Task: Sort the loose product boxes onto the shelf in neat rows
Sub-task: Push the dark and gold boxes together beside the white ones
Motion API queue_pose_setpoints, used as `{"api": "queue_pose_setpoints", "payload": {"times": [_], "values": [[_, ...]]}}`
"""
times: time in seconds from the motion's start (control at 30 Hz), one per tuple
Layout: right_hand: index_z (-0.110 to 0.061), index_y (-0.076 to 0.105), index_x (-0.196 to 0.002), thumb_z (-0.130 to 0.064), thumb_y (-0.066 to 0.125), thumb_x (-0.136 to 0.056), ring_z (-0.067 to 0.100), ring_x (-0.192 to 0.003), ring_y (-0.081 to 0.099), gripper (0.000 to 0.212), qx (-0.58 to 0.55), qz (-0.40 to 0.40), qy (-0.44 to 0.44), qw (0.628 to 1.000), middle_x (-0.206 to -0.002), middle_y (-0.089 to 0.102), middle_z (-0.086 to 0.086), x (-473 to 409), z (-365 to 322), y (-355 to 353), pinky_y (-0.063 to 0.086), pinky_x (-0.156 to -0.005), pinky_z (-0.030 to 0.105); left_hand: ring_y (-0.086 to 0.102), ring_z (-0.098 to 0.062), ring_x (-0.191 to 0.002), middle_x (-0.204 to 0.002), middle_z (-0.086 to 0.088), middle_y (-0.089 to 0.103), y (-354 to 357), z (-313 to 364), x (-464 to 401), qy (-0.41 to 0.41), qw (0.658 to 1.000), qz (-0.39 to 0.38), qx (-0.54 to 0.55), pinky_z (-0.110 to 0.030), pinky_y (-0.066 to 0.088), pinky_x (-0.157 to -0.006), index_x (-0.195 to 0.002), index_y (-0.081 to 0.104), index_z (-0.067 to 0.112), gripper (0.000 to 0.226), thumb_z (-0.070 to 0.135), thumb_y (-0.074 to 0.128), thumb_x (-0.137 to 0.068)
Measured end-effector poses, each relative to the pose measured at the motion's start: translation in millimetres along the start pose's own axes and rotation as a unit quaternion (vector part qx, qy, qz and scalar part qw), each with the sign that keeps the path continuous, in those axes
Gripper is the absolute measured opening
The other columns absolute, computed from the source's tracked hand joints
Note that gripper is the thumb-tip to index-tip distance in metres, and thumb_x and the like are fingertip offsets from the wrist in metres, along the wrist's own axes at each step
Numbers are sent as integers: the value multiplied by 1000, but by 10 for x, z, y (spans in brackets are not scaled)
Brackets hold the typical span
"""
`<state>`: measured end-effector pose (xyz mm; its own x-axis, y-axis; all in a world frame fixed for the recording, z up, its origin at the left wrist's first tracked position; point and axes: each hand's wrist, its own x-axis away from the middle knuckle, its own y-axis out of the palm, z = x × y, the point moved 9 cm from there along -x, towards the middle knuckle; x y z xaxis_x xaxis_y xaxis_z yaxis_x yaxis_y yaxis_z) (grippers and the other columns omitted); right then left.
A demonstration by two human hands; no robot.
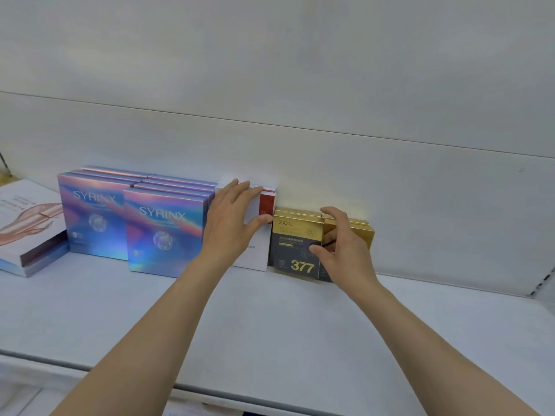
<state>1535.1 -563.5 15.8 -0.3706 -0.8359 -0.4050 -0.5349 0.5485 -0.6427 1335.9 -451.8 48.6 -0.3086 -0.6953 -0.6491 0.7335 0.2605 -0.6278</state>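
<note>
- Head view shows us the white shelf (270, 319), the largest thing here, running left to right with its back panel behind the boxes and a wide bare stretch toward our right.
- Our flat pile of pale boxes (28, 226) lies at the far left, tilted off the row line; we judge it is not yet sorted.
- Our shiny blue boxes (163, 232) stand upright in two files against the back panel, fronts facing us. That part looks done.
- Our white boxes (258, 250) with a red strip stand just right of the blue ones, touching them, also upright.
- Our gold and black boxes (295, 244) stand at the right end of the row, touching the white ones; two files side by side, the right one slightly behind.
- We judge the task well along: most boxes stand in rows, with the left pile and a final squaring-up left.
- Our left hand (232, 217) reaches forward with the arm stretched, fingers straight over the top of the white boxes, thumb pressing the front; it steadies them without clenching.
- Our right hand (341, 244) curls round the right-hand gold and black box, thumb on its front, fingers over its top, grasping it.
</note>
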Motion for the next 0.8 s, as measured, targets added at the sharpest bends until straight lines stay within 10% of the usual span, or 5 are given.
{"api": "queue_pose_setpoints", "payload": {"times": [0.33,0.8], "values": [[-35,50,-136,-37,70,-89,14,-95,52,51,172,70,-65,980,-113,48,-2,46,-78,76,45,-67,25,25,-16,-143,-149,5,41,32,-35,6,-2,1000,-2,-1,-40,27,-116,-141,45,28,66,53,64,-83],[-30,51,-133,-38,72,-86,15,-101,55,52,128,56,-61,988,-122,50,-4,-66,-47,89,44,-70,23,24,-16,-144,-150,4,40,18,8,-7,-13,1000,-19,-18,-38,24,-116,-141,44,27,67,53,65,-83]]}}
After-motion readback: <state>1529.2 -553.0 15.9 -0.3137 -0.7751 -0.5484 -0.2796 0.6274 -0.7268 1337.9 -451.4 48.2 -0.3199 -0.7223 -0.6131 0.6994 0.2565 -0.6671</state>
